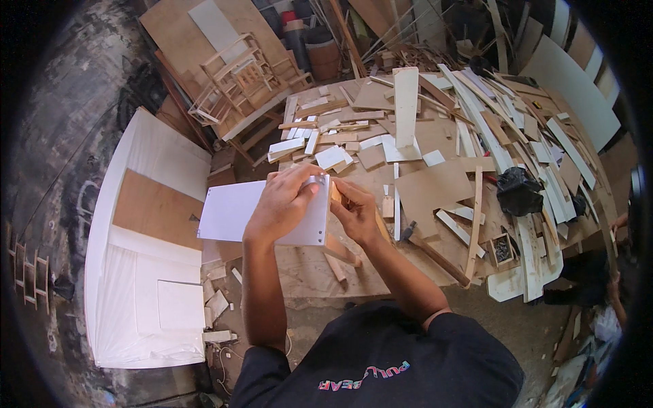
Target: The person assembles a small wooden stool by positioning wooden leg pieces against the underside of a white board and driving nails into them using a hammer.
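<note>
Before me, at the near left edge of the worktable, is a small wooden piece with a flat white top [228, 212] and bare wooden legs [343, 250] below. Small dark holes or fastener heads mark the corners of the top. My left hand [286, 204] lies over the white top near its right end, fingers closed around that edge. My right hand [354, 212] is closed on the wooden part just under the same end. What its fingertips touch is hidden. A hammer [437, 260] lies to the right of my right forearm.
Wood offcuts [333, 158] and long strips cover the worktable [313, 275]. An upright board [406, 105] stands at its far side. A small box of metal fasteners [503, 249] and a black plastic bag [520, 190] are rightward. Another person's arm [616, 299] shows at far right. White panels [146, 292] stand left.
</note>
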`<state>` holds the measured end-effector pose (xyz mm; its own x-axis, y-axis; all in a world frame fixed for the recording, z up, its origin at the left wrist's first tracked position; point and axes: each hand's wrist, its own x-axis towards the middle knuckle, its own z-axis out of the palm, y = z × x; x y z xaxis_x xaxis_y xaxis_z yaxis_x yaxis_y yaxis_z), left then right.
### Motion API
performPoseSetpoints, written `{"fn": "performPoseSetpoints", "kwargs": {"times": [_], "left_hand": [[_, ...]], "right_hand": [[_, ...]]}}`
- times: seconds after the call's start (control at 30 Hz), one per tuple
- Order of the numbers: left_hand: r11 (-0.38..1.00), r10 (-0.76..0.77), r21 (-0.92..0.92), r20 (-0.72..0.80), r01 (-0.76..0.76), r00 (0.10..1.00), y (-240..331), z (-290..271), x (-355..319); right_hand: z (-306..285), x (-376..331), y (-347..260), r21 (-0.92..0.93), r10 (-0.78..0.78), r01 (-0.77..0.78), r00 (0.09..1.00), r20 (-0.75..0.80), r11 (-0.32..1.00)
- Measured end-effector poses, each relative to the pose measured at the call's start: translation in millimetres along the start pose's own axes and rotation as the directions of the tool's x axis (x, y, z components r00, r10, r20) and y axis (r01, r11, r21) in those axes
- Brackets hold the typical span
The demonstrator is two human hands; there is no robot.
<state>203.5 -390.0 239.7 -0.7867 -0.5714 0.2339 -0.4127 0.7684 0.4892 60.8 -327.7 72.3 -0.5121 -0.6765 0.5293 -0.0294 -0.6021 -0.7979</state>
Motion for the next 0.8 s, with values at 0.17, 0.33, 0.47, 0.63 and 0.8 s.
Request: {"fn": "performPoseSetpoints", "kwargs": {"times": [0.17, 0.33, 0.47, 0.63, 0.8], "left_hand": [[1.0, -0.024, -0.013, 0.016, 0.025, 1.0, 2, 0, 3], [0.998, -0.05, -0.027, 0.035, 0.051, 0.998, 1, -1, 3], [0.995, -0.052, -0.08, 0.061, 0.057, 0.997, -4, -1, 7], [0.986, -0.096, -0.13, 0.09, 0.107, 0.991, -6, -3, 9], [0.99, -0.08, -0.106, 0.091, 0.089, 0.993, -6, -4, 9]], "right_hand": [[-4, 0, -4, -0.092, -0.002, 0.004, 1.0, 0.014, 0.996], [2, 0, 0, -0.077, -0.011, 0.01, 1.0, -0.011, 0.997], [0, 0, 2, -0.072, -0.014, 0.013, 1.0, -0.009, 0.997], [2, 0, 1, -0.022, -0.013, 0.013, 1.0, -0.009, 1.0], [4, -4, 8, 0.036, 0.058, -0.059, 0.998, 0.023, 0.998]]}}
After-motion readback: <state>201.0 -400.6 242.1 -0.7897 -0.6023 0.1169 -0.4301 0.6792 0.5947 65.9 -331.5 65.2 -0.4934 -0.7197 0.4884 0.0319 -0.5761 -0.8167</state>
